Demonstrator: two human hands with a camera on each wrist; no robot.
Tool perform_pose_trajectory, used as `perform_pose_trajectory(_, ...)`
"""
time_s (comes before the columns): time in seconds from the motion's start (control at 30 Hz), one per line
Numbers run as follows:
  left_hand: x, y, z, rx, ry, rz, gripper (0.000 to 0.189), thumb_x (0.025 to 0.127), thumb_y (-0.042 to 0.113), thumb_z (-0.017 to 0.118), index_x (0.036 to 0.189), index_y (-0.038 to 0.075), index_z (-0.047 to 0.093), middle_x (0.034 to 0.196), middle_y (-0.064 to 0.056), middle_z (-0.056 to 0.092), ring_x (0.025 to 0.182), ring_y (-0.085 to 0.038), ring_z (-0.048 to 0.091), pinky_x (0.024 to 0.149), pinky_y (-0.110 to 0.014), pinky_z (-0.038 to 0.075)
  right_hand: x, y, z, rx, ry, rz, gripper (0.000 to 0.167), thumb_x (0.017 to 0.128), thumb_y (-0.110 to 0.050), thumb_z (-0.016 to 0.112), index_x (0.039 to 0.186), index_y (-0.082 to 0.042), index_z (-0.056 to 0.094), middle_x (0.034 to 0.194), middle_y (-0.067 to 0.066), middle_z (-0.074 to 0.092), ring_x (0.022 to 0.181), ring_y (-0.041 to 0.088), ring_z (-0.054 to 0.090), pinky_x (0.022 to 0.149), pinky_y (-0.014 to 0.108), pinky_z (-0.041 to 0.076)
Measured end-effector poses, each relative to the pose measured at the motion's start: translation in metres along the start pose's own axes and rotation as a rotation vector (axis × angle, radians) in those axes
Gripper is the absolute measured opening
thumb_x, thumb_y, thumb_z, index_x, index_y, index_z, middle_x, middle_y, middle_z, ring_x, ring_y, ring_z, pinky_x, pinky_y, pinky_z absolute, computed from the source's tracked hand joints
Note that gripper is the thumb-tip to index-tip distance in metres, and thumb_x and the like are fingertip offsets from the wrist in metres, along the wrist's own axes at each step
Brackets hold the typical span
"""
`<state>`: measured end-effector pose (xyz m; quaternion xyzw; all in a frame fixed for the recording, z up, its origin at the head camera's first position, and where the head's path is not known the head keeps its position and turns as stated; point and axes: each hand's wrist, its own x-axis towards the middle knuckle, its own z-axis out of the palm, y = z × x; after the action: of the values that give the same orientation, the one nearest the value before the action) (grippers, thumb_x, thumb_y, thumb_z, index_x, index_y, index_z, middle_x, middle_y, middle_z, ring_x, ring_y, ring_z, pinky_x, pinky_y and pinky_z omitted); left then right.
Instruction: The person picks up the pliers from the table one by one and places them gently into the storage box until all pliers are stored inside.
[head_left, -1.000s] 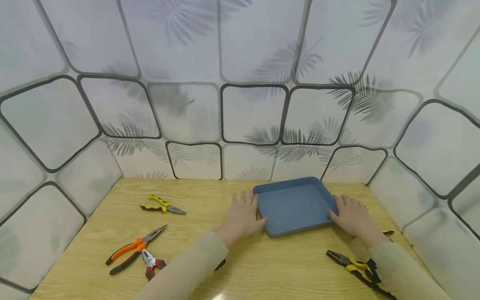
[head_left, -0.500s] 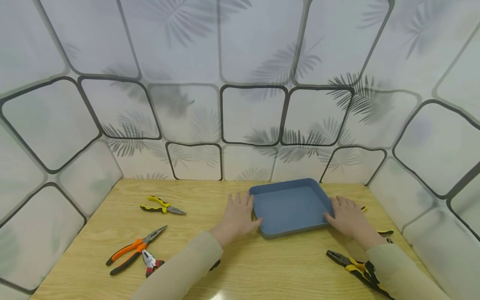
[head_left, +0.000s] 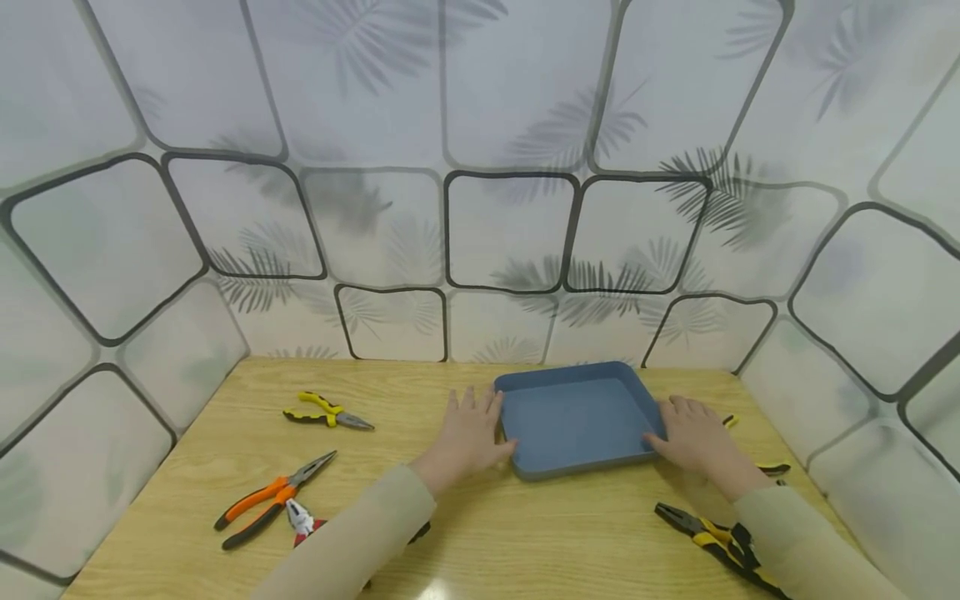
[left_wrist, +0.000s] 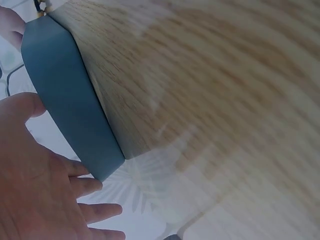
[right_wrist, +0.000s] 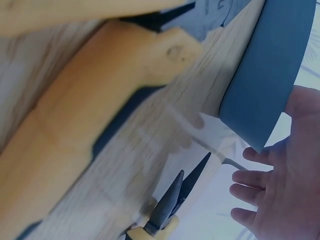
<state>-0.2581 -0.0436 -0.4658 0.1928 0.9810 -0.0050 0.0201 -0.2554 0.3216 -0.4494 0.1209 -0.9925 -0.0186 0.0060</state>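
A shallow blue rectangular tray sits on the wooden table, turned slightly, toward the back. My left hand lies along its left side, fingers spread and nearly straight, thumb at the near left corner. On the opposite side my right hand touches the tray's right wall with thumb and fingers extended. In the left wrist view, the thumb and fingertips of the left hand meet the tray wall. The right wrist view shows the right hand against the tray's end.
Yellow-black pliers, orange-black long-nose pliers and red-handled pliers, partly behind the left sleeve, lie left. Yellow-black pliers lie near the right sleeve, which hides part of them. A handle shows beyond the right wrist. Patterned walls enclose the table.
The tray has slid left and a little nearer, both hands moving with it. More of the tools beside the right hand shows; the left sleeve covers more of the red-handled pliers.
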Motion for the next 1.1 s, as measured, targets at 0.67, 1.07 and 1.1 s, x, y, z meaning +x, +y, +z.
perform_pose_trajectory(0.67, -0.011, -0.02, -0.001, -0.027, -0.008, 0.003, 0.09, 0.1, 0.067, 0.053, 0.168, 0.012, 0.03, 0.175, -0.009, 0.029, 0.159, -0.045, 0.033, 0.128, -0.067, 0.023, 0.0, -0.009, 0.006, 0.012, 0.018, -0.068, 0.059, 0.098, -0.025, 0.07, 0.141, 0.013, 0.054, 0.142, 0.039, 0.054, 0.134, 0.06, 0.051, 0.111, 0.069, 0.042)
perform_pose_trajectory(1.07, -0.018, -0.032, -0.004, -0.04, -0.024, 0.005, 0.088, 0.101, 0.063, 0.055, 0.167, 0.011, 0.031, 0.175, -0.01, 0.029, 0.158, -0.046, 0.033, 0.129, -0.066, 0.022, -0.001, -0.02, 0.007, -0.003, 0.059, -0.102, 0.052, 0.1, -0.021, 0.064, 0.14, 0.012, 0.057, 0.138, 0.034, 0.06, 0.13, 0.055, 0.057, 0.109, 0.067, 0.046)
perform_pose_trajectory(1.1, -0.019, -0.033, -0.004, -0.042, -0.027, 0.005, 0.087, 0.101, 0.063, 0.055, 0.167, 0.012, 0.031, 0.175, -0.01, 0.029, 0.158, -0.046, 0.033, 0.129, -0.066, 0.022, -0.002, -0.021, 0.008, -0.005, 0.062, -0.104, 0.051, 0.1, -0.02, 0.064, 0.14, 0.011, 0.057, 0.138, 0.034, 0.06, 0.13, 0.055, 0.057, 0.108, 0.066, 0.047)
